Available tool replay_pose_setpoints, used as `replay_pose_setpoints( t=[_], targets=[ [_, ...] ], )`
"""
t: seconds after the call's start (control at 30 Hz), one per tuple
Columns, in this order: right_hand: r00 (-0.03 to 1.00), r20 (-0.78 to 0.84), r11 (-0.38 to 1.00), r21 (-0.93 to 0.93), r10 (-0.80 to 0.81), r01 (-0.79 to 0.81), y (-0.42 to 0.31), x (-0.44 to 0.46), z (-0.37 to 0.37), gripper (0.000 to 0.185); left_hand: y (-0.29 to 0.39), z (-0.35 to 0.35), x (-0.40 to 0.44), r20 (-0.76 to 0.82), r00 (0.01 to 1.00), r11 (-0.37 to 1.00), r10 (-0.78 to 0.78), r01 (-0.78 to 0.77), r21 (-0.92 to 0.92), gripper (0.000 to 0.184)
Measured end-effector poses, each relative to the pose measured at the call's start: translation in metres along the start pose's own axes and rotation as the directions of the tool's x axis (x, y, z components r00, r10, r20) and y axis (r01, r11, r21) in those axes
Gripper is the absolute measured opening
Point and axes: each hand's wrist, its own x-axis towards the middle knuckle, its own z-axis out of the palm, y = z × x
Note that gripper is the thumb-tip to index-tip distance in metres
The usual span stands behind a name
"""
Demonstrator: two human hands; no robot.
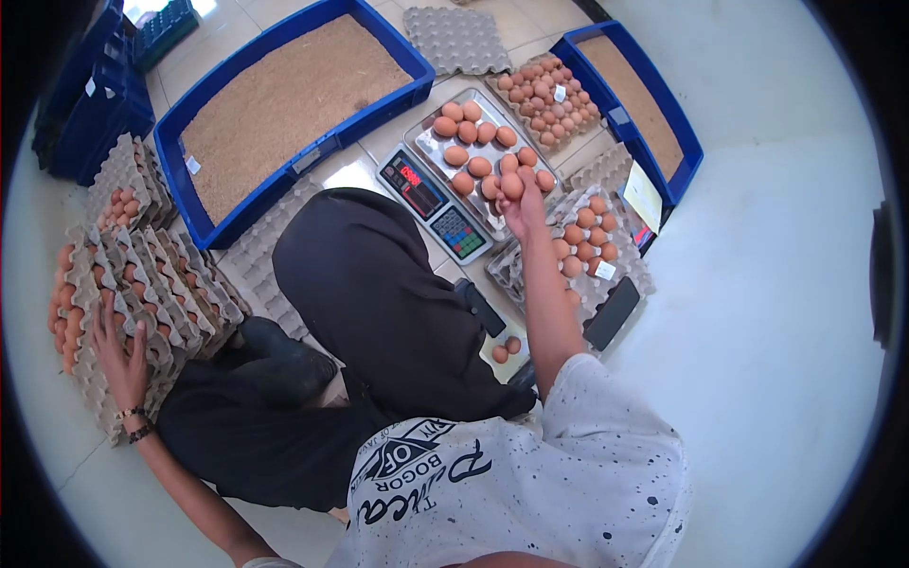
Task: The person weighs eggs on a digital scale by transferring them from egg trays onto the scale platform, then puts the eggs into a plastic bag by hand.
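Note:
My right hand (523, 210) is closed around a brown egg (511, 186) at the near right edge of the digital scale's (490, 223) metal pan. Several loose brown eggs (454, 155) lie on that pan, and red digits glow on the display (409, 176). Just beside my right wrist, an egg tray (625, 257) is partly filled with brown eggs (586, 218). On the far left, my left hand (120, 358) lies with fingers spread against a stack of grey egg trays (175, 293) loaded with eggs; it holds nothing.
A large blue crate (317, 151) of brown grainy material sits ahead, and a smaller blue crate (684, 170) stands right. A full egg tray (547, 100) lies beyond the scale. Two eggs (507, 349) rest on a small plate near my knee, by a dark flat object (614, 313).

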Motion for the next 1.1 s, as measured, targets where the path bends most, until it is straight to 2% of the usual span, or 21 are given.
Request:
replay_pose_setpoints(
  t=[0.13, 0.23, 0.33, 0.47, 0.57, 0.77, 0.87, 0.97, 1.07, 1.1],
  targets=[
    [0.956, -0.293, 0.989, 0.126, -0.033, 0.072, 0.019, -0.045, 0.008, 0.017, -0.002, 0.001, -0.002, -0.007, 1.000, 0.999, 0.010, -0.010, 0.031, 0.055],
    [0.977, -0.147, 0.979, 0.161, 0.153, -0.129, 0.060, -0.027, -0.049, 0.016, -0.001, 0.002, -0.001, -0.015, 1.000, 1.000, 0.021, -0.021, 0.023, 0.055],
    [0.966, -0.109, 0.954, 0.218, 0.234, -0.206, 0.078, -0.032, -0.047, 0.012, -0.006, 0.004, -0.001, -0.021, 0.999, 0.999, 0.024, -0.023, 0.036, 0.055],
    [0.980, -0.072, 0.893, 0.429, 0.183, -0.135, 0.070, -0.056, -0.007, 0.017, -0.008, 0.005, -0.001, -0.022, 0.999, 0.999, 0.030, -0.029, 0.041, 0.055],
    [0.985, 0.056, 0.867, 0.469, 0.163, -0.170, 0.067, -0.057, 0.004, 0.022, -0.006, 0.004, -0.002, -0.012, 1.000, 0.999, 0.017, -0.016, 0.036, 0.055],
    [0.988, -0.076, 0.980, 0.159, 0.137, -0.123, 0.084, -0.036, 0.000, 0.025, -0.009, 0.005, -0.002, 0.001, 0.999, 0.995, 0.033, -0.032, 0.094, 0.055],
    [0.950, 0.133, 0.916, 0.259, 0.281, -0.307, 0.091, -0.021, -0.022, 0.025, -0.008, 0.004, -0.002, -0.004, 0.999, 0.994, 0.045, -0.044, 0.097, 0.055],
    [0.960, 0.131, 0.856, 0.433, 0.249, -0.282, 0.096, -0.026, -0.014, 0.026, -0.009, 0.004, -0.002, -0.004, 0.999, 0.997, 0.045, -0.045, 0.071, 0.054],
    [0.966, -0.094, 0.907, 0.375, 0.240, -0.189, 0.078, -0.047, 0.028, 0.024, -0.007, 0.003, -0.002, -0.001, 1.000, 0.998, 0.031, -0.031, 0.062, 0.054],
    [0.974, -0.056, 0.933, 0.305, 0.218, -0.191, 0.079, -0.044, 0.024, 0.022, -0.006, 0.003, -0.002, 0.001, 1.000, 0.998, 0.027, -0.027, 0.061, 0.054]
  ],
)
